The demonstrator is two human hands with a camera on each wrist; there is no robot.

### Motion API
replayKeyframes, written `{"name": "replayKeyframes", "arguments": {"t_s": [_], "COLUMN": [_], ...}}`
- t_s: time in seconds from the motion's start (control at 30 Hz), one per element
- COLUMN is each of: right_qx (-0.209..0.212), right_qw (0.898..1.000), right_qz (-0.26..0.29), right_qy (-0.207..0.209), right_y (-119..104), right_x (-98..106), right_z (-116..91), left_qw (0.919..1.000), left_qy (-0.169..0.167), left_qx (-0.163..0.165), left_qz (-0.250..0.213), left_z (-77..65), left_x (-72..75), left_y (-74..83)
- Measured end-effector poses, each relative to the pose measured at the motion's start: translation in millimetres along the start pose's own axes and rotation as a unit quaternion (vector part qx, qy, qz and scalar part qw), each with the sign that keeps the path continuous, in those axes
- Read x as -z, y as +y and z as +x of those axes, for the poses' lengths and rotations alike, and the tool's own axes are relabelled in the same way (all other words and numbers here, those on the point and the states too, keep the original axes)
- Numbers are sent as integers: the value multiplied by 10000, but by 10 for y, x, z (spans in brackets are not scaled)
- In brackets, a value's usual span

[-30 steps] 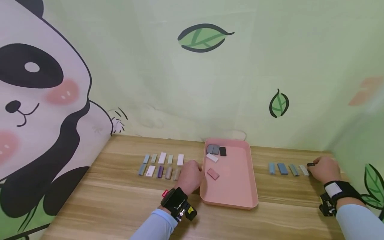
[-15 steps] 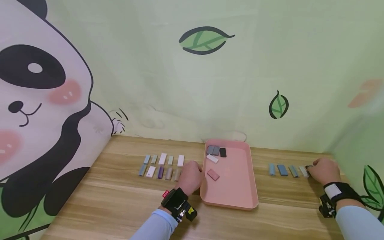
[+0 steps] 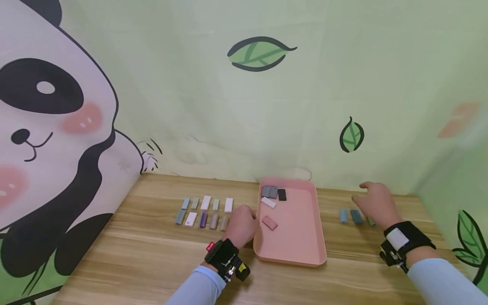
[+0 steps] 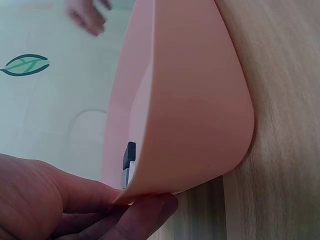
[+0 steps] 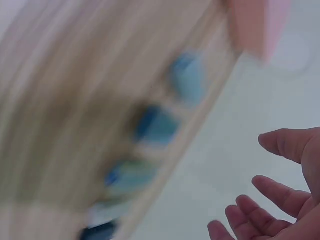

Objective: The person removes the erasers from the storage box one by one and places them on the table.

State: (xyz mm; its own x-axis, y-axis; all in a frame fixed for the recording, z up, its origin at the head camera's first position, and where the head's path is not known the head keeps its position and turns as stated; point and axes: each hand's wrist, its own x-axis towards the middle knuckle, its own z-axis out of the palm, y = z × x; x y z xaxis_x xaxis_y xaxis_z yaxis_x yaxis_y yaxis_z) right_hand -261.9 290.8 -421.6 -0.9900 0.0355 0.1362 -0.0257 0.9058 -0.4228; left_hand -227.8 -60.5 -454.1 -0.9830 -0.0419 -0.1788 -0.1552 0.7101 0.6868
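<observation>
A pink tray (image 3: 305, 237) sits on the wooden counter (image 3: 152, 254) and holds five small flat tiles: two grey ones (image 3: 270, 192) and a black one (image 3: 282, 194) side by side at its far end, a white one (image 3: 268, 202) just nearer, and a pink one (image 3: 269, 223) toward the middle. The left hand (image 3: 241, 224) rests at the tray's left edge — in the left wrist view its fingers (image 4: 145, 217) are curled round the tray's rim, thumb and fingertips pinching the thin pink wall. The right hand (image 3: 375, 202) hovers above the counter to the right of the tray, palm down, its fingers (image 5: 280, 142) spread loosely and holding nothing; it hangs over a short row of blue tiles (image 3: 350, 216), partly hiding the right end of that row. To the left of the tray lie two rows of pastel tiles (image 3: 206, 210), well apart from the right hand. Both forearms wear light blue sleeves and black wrist straps.
</observation>
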Motion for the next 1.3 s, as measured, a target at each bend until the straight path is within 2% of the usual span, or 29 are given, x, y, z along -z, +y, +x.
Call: {"name": "replayKeyframes", "arguments": {"t_s": [0.33,0.57,0.77,0.93,1.07,1.3], "right_qx": [782,810,903,815,911,1252], "right_qw": [9958,9897,9838,9747,9719,9675], "right_qz": [310,653,453,626,675,497], "right_qy": [-363,-984,-1481,-1985,-2064,-2139], "right_y": [-1025,-1497,-1690,-1748,-1777,-1820], "right_x": [-307,-627,-873,-1026,-1110,-1222], "right_z": [-18,-84,-122,-139,-174,-238], "left_qw": [9999,9998,9998,9998,9994,9994], "left_qy": [10,52,59,57,119,178], "left_qx": [-122,-176,-189,-197,-320,-282], "left_qz": [-72,-9,32,-45,-49,94], "left_z": [8,48,89,96,72,30], "left_x": [27,15,-2,7,11,-1], "left_y": [2,-10,-1,9,0,-29]}}
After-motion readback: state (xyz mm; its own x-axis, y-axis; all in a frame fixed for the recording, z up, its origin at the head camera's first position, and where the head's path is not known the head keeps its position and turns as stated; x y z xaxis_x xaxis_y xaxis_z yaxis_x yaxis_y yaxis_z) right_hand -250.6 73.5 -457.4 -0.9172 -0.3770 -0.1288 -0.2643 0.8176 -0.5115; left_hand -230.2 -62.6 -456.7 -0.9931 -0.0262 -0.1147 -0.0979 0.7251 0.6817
